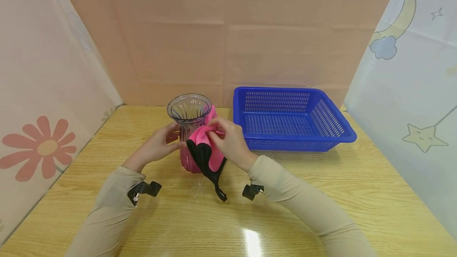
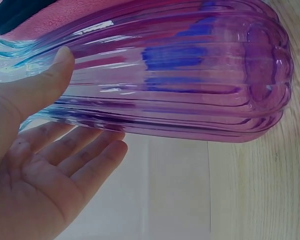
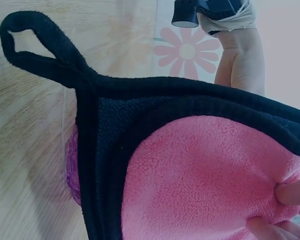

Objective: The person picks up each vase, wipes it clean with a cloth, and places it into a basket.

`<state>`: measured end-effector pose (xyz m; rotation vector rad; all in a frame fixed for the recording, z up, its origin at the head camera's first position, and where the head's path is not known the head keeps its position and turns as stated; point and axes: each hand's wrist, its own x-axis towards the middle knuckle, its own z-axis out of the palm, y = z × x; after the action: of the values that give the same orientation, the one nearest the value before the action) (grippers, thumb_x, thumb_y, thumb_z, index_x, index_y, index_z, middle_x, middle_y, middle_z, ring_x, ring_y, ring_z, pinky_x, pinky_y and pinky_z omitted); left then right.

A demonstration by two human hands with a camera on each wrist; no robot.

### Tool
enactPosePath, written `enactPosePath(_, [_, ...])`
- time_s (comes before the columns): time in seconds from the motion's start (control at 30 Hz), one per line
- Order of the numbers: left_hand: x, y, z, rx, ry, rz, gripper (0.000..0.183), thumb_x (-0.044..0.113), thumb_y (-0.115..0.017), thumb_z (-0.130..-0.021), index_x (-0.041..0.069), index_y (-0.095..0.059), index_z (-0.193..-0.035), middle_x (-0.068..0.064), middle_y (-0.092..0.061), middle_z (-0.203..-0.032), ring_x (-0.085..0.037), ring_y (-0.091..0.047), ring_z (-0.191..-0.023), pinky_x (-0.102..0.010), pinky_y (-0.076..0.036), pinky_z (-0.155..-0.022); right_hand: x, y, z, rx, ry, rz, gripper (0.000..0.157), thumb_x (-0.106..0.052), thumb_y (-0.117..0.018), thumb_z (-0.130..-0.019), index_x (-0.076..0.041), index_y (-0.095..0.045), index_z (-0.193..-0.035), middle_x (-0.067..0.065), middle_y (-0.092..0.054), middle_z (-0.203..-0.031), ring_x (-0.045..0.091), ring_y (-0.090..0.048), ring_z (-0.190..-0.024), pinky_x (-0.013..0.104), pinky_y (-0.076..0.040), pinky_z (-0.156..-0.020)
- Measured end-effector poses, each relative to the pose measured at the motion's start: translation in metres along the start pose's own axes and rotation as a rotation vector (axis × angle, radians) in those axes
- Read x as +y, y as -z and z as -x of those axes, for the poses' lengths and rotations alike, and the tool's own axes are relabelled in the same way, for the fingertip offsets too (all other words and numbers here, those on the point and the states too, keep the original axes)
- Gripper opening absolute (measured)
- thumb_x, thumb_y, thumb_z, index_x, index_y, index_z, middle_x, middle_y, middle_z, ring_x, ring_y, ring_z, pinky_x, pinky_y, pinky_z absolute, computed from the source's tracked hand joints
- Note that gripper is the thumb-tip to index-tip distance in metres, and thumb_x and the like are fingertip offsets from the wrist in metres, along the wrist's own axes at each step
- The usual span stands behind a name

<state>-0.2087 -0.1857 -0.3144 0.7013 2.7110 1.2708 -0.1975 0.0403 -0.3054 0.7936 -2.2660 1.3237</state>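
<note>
A tall ribbed glass vase (image 1: 189, 130), clear at its flared rim and pink-purple lower down, stands upright on the table. My left hand (image 1: 162, 142) holds its left side, the thumb (image 2: 60, 75) along the glass and the fingers behind. Between finger and thumb, my right hand (image 1: 232, 140) pinches a pink fleecy cloth (image 3: 200, 175) with black edging and a black hanging loop (image 3: 40, 45). This cloth hangs against the right side of the vase, hiding part of it, and its loop dangles toward the front.
To the right behind my right hand sits a blue slotted plastic basket (image 1: 285, 140). The wood-grain table (image 1: 200, 225) meets a peach backdrop (image 1: 228, 43) at the back, with patterned sheets at both sides.
</note>
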Motion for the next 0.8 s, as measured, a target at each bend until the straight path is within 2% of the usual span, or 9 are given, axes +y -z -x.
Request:
enactPosePath(0.23, [0.0002,-0.0005,0.0010,0.000,0.029,-0.007,0.069,0.015,-0.064,-0.088,-0.002,-0.027,-0.144,-0.030,-0.039,-0.141,-0.048,-0.045,-0.124,-0.054,-0.043,-0.100,0.0026,-0.0010,0.0027,-0.036,-0.021,0.017,0.012,0.004,-0.065,-0.082,0.001,-0.062,-0.093,0.017,-0.067,-0.095,0.027,-0.069,-0.093,0.030,-0.059,-0.076])
enactPosePath(0.37, [-0.0001,-0.0009,0.0011,-0.002,0.024,-0.004,0.069,0.018,-0.064,-0.088,-0.003,-0.028,-0.143,-0.030,-0.041,-0.140,-0.048,-0.045,-0.124,-0.054,-0.043,-0.100,0.0047,-0.0015,0.0044,-0.048,-0.012,0.041,0.011,0.004,-0.065,-0.082,0.000,-0.061,-0.092,0.016,-0.066,-0.094,0.026,-0.069,-0.093,0.030,-0.059,-0.076])
enactPosePath(0.8, [0.0011,-0.0013,0.0017,0.008,0.026,0.019,0.068,0.017,-0.064,-0.088,-0.007,-0.029,-0.141,-0.032,-0.043,-0.137,-0.047,-0.046,-0.124,-0.054,-0.042,-0.102,0.0079,-0.0024,0.0080,-0.095,-0.020,0.094,0.007,0.001,-0.064,-0.084,-0.003,-0.060,-0.087,0.013,-0.064,-0.090,0.024,-0.066,-0.091,0.026,-0.059,-0.076])
